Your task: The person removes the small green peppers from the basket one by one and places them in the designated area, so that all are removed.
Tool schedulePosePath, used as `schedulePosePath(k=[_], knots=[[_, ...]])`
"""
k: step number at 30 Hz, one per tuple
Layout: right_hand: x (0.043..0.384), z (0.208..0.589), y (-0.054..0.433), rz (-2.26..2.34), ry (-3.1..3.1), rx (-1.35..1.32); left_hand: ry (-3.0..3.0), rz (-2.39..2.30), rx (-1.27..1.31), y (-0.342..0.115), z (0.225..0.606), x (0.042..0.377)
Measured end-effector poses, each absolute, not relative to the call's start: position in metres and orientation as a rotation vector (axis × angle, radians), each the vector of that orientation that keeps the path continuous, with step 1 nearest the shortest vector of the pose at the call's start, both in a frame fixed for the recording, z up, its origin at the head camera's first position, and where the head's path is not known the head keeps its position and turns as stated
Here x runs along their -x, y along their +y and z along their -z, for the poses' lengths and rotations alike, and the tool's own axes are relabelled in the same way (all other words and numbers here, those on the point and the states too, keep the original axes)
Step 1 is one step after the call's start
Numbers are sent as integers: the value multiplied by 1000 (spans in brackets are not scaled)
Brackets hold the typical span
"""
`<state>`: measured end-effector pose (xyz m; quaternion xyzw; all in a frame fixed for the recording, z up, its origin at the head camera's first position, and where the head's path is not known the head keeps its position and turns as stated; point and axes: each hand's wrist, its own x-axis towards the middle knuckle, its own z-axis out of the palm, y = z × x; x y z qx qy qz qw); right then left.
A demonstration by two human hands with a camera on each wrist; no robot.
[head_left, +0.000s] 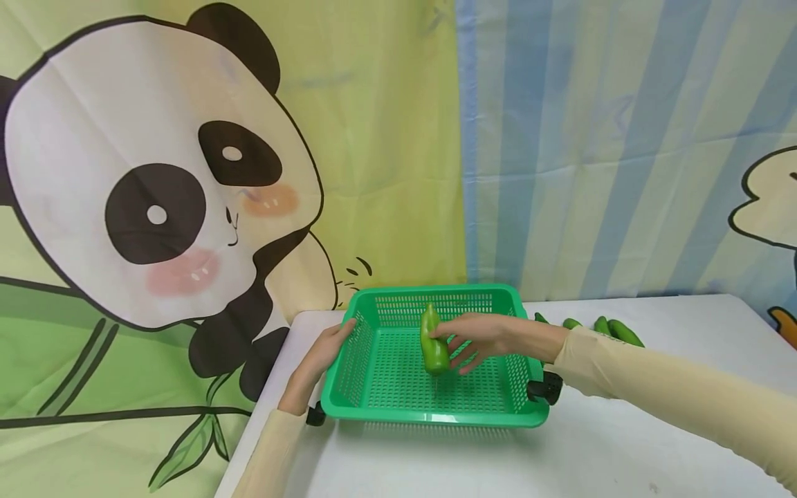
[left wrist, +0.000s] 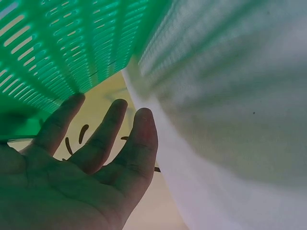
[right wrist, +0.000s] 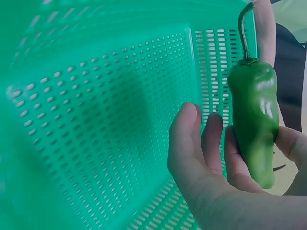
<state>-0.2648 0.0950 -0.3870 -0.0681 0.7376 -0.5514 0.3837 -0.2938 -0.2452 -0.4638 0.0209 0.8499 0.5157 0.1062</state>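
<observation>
My right hand pinches a long green pepper between thumb and fingertips, over the inside of a green plastic basket. In the right wrist view, the pepper shows a glossy skin and a curved stem, and the other fingers are spread loosely. My left hand holds the basket's left rim, thumb on top. From below, the left wrist view has that hand's fingers stretched along the outside of the slotted wall. No other pepper shows inside the basket.
Several green peppers lie on the white table to the right, partly hidden by my right forearm. Black handles stick out at the basket's sides. A panda-printed cloth and a striped cloth hang behind the table.
</observation>
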Motion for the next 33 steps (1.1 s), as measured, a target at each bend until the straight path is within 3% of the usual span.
schedulePosePath(k=[12, 22, 33], knots=[[258, 376, 139, 1455, 1893, 131, 2486, -1540, -55, -243, 460, 292], [256, 365, 196, 1416, 1876, 114, 2426, -1507, -91, -236, 430, 278], [254, 361, 265, 1343, 1932, 137, 2431, -1537, -95, -237, 433, 278]])
